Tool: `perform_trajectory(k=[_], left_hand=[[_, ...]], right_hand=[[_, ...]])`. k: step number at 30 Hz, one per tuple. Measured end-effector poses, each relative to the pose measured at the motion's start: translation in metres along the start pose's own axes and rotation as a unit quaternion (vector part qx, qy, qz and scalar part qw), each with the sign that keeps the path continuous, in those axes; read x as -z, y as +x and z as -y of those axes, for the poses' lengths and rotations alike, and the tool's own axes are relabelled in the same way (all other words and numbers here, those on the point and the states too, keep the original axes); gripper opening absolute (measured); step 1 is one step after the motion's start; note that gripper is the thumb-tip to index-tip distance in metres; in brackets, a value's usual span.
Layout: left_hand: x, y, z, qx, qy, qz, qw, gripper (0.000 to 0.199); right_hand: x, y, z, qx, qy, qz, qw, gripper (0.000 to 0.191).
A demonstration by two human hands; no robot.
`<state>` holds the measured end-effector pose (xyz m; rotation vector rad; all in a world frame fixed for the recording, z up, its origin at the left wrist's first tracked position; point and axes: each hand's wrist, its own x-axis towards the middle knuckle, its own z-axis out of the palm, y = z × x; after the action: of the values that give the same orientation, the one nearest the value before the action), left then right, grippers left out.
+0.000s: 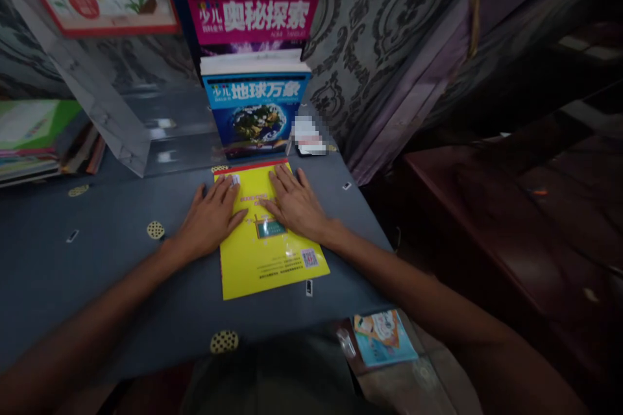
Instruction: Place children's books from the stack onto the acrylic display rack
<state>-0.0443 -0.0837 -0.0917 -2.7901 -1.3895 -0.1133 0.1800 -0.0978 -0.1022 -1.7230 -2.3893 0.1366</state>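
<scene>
A yellow booklet (pixel 253 266) with a red strip along its far edge lies flat on the grey tablecloth. My left hand (pixel 208 217) rests over its left side, fingers stretched toward the far edge. On its right upper part lies my right hand (pixel 296 204), palm down with the fingers spread. Between the hands, a small green board picture and some print show on the cover. Just beyond the booklet stands a blue book with an Earth picture (pixel 257 120), close to my fingertips but apart from them.
Behind the blue book stands a magenta-topped book (pixel 253 16) in a tiered clear rack (pixel 104 78). A stack of books (pixel 43 136) lies at the left. Right of the rack is a blurred-out small item (pixel 310 136). A blue picture booklet (pixel 387 337) lies below the table's front edge.
</scene>
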Motion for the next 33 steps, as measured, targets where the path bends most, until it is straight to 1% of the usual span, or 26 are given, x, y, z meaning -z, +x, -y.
perform_trajectory(k=[4,7,12,17,20,22,24,28,30,33], left_hand=[[0.002,0.000,0.000,0.004,-0.013,0.014,1.000,0.056],[0.003,0.000,-0.001,0.007,-0.010,0.020,1.000,0.055],[0.003,-0.001,-0.001,0.005,-0.014,0.017,1.000,0.056],[0.000,-0.002,0.000,0.003,-0.018,-0.003,1.000,0.057],[0.000,-0.001,0.006,-0.006,-0.026,0.001,1.000,0.058],[0.003,-0.002,0.016,-0.030,-0.036,0.005,0.999,0.055],[0.008,-0.006,0.029,-0.072,-0.045,0.015,0.996,0.052],[0.026,-0.021,0.053,-0.160,-0.022,0.055,0.985,0.044],[0.037,-0.030,0.058,-0.206,-0.001,0.080,0.975,0.048],[0.050,-0.035,0.051,-0.266,0.010,0.113,0.957,0.063]], right_hand=[[0.000,-0.024,0.004,0.025,-0.010,0.001,1.000,0.072],[0.002,-0.046,0.008,0.045,-0.009,0.006,0.999,0.068],[0.008,-0.077,0.014,0.059,0.035,0.030,0.997,0.064],[0.011,-0.101,0.018,0.072,0.043,0.046,0.995,0.059],[0.011,-0.108,0.020,0.077,0.037,0.043,0.995,0.055],[0.011,-0.109,0.020,0.080,0.032,0.042,0.995,0.055],[0.012,-0.109,0.020,0.082,0.028,0.041,0.995,0.055],[0.014,-0.108,0.020,0.081,0.032,0.040,0.995,0.055],[0.014,-0.108,0.019,0.079,0.040,0.038,0.995,0.054],[0.012,-0.108,0.019,0.076,0.045,0.040,0.995,0.053]])
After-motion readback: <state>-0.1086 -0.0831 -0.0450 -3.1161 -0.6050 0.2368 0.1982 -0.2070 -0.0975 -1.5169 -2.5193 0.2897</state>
